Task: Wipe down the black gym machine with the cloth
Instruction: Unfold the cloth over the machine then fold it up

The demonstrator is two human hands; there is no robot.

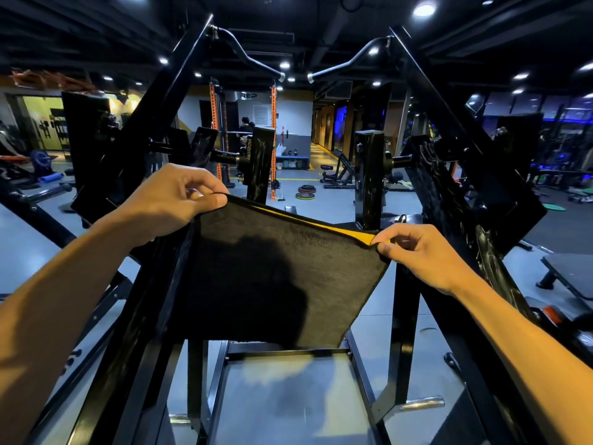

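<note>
Holding: head view — you stretch a dark cloth between both hands, in front of the black gym machine.
Left hand: your left hand pinches the cloth's upper left corner, thumb and curled fingers closed over the edge.
Right hand: your right hand pinches the upper right corner between thumb and forefinger, the other fingers loosely curled.
Cloth: it hangs spread in the air, dark face toward you, with a yellow strip showing along the top edge where the far side folds over; a shadow falls across its middle.
Machine: two black uprights stand just beyond the cloth's top edge, angled black frame arms rise on either side, and two curved handles meet overhead; its base frame lies under the cloth's lower edge.
Contact: whether the cloth touches the machine cannot be told.
Background: weight plates sit on the grey floor, an orange rack stands beyond, and a person is far off.
</note>
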